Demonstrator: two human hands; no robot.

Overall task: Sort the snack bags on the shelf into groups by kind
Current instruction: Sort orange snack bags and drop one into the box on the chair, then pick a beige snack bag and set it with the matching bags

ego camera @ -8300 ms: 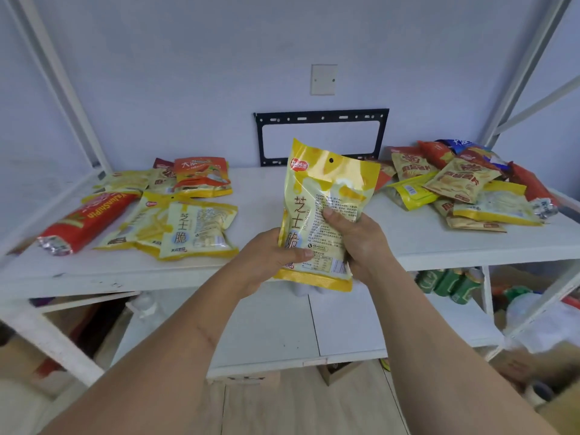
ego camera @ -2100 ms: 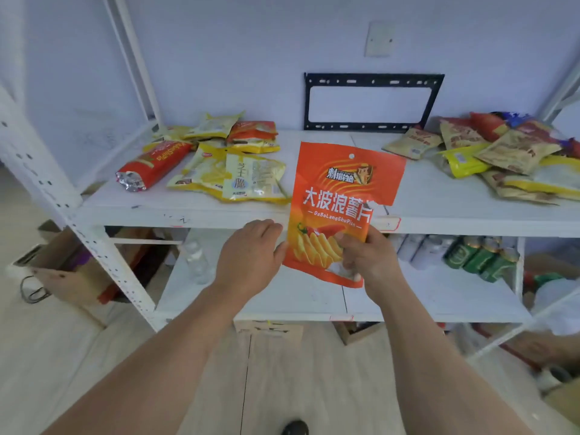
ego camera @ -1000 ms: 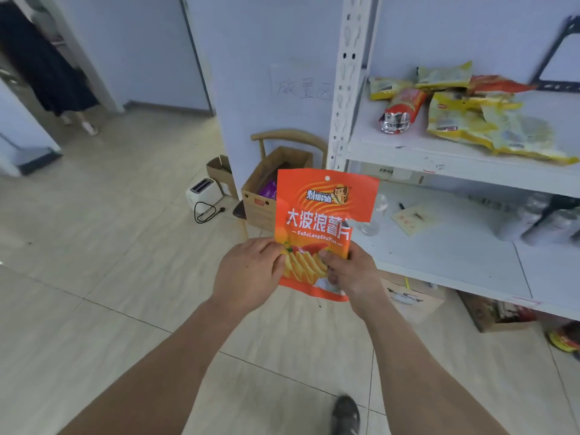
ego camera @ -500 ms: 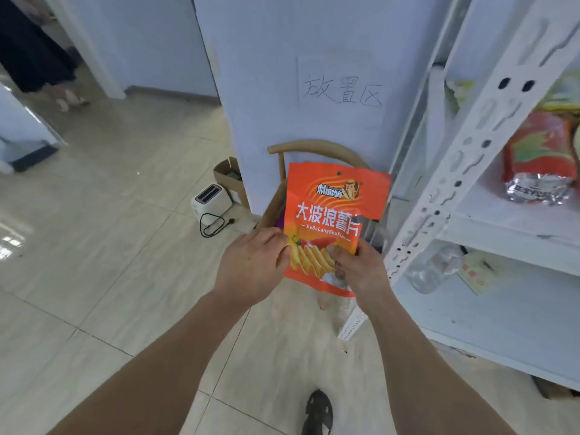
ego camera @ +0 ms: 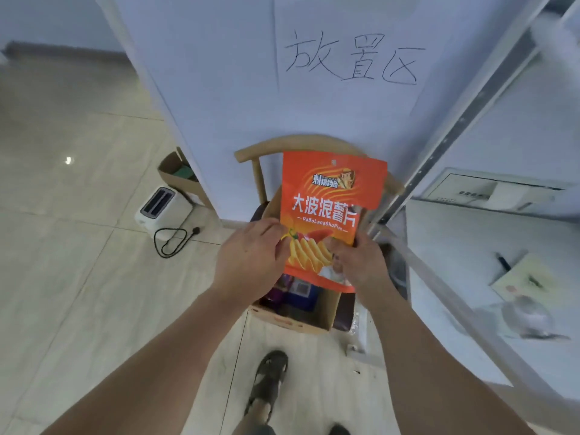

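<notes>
An orange bag of wavy potato chips (ego camera: pixel 332 202) is held upright in front of me, label facing me. My left hand (ego camera: pixel 251 255) holds its lower left edge and my right hand (ego camera: pixel 357 265) pinches its lower right corner. The bag hangs over an open cardboard box (ego camera: pixel 301 315) that stands on a wooden chair (ego camera: pixel 251 152); purple and blue packets show inside the box. The snack bags on the upper shelf are out of view.
A white shelf upright (ego camera: pixel 464 120) slants at the right, with a lower shelf board (ego camera: pixel 470 246) carrying a notepad (ego camera: pixel 527 277) and a bottle (ego camera: pixel 527 315). A white toaster (ego camera: pixel 163 208) with its cord and another box (ego camera: pixel 179 174) sit on the tiled floor left. A handwritten paper sign (ego camera: pixel 351 58) hangs on the wall.
I have turned left away from the shelf and stepped closer to the chair. Both hands still hold the orange bag, which now hangs over the cardboard box.
</notes>
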